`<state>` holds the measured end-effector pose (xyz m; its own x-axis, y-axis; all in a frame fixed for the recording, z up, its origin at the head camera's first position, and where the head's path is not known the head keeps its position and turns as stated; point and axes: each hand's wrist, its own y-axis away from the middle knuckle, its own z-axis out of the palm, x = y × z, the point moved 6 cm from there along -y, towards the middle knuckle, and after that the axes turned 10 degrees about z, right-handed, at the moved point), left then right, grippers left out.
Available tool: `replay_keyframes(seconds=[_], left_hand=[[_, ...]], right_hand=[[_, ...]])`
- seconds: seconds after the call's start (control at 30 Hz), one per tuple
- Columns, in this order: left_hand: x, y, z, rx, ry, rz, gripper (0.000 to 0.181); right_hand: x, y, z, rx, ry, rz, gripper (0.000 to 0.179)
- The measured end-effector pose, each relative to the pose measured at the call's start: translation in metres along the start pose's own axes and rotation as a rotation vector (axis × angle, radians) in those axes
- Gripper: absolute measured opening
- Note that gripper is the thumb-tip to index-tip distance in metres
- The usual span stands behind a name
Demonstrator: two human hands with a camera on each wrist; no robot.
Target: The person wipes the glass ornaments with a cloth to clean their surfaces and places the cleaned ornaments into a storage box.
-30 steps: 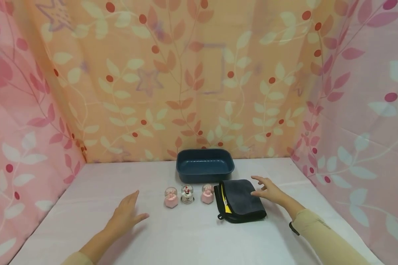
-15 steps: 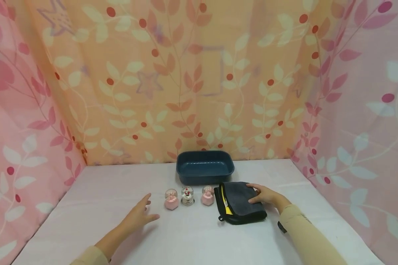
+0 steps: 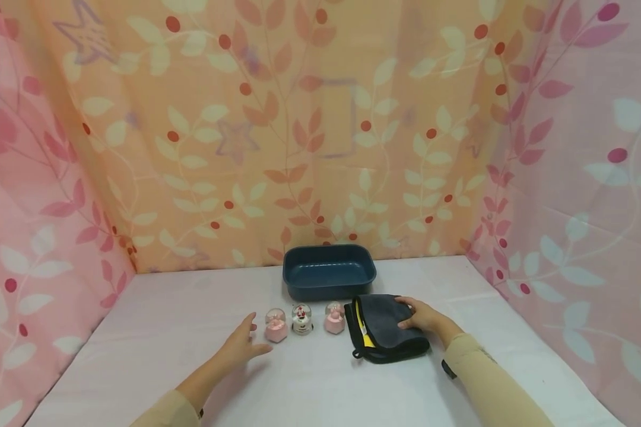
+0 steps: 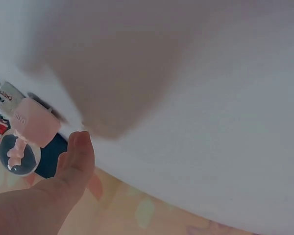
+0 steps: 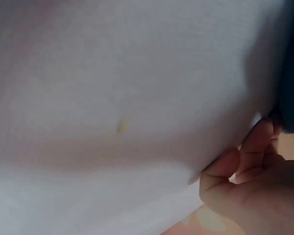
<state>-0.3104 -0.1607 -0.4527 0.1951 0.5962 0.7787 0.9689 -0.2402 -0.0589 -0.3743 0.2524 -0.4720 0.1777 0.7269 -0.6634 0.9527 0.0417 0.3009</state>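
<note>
My right hand point(image 3: 424, 317) grips the right side of a folded dark grey towel point(image 3: 387, 323), which has a black border and shows yellow inside. Its fingers are bent in the right wrist view, though their tips are partly hidden. To the left, my left hand point(image 3: 240, 345) is held with fingers extended and thumb apart, holding nothing. Just beyond its fingertips stands a pink-based snow globe point(image 3: 276, 329). Beside that are a white-based globe point(image 3: 301, 321) with a red and white figure and another pink one point(image 3: 334, 319), next to the towel.
A dark blue rectangular basin point(image 3: 329, 293) stands behind the globes and towel. White cloth covers the table point(image 3: 310, 385). Patterned curtains point(image 3: 278, 148) close off the back and both sides.
My right hand has come down and left from above the towel's edge onto the towel. My left hand has moved right and closer to the nearest pink snow globe.
</note>
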Motion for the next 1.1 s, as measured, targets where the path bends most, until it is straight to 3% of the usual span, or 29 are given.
replay_keyframes(seconds=[0.13, 0.23, 0.37, 0.5, 0.77, 1.0, 1.1], left_hand=[[-0.001, -0.009, 0.006, -0.004, 0.004, -0.042, 0.091], [0.002, -0.016, 0.011, -0.006, -0.016, -0.028, 0.09], [0.004, -0.022, 0.017, -0.007, -0.039, -0.016, 0.086], [-0.001, -0.028, 0.017, -0.002, -0.044, -0.07, 0.082], [-0.005, -0.04, 0.014, 0.024, -0.1, -0.07, 0.075], [-0.013, -0.038, 0.017, 0.072, 0.003, -0.146, 0.068], [-0.017, -0.038, 0.016, 0.092, 0.033, -0.124, 0.063]], right_hand=[[-0.002, 0.004, 0.003, 0.035, 0.003, -0.029, 0.07], [0.002, 0.008, 0.001, 0.059, -0.048, -0.027, 0.073], [0.013, 0.012, 0.0, -0.037, -0.31, 0.032, 0.082], [0.018, 0.017, 0.002, -0.16, -0.514, 0.092, 0.088], [0.001, 0.019, -0.002, -0.148, -0.564, 0.013, 0.085], [-0.021, 0.024, -0.006, -0.172, -0.601, 0.002, 0.083], [-0.03, 0.027, -0.012, -0.176, -0.652, -0.001, 0.082]])
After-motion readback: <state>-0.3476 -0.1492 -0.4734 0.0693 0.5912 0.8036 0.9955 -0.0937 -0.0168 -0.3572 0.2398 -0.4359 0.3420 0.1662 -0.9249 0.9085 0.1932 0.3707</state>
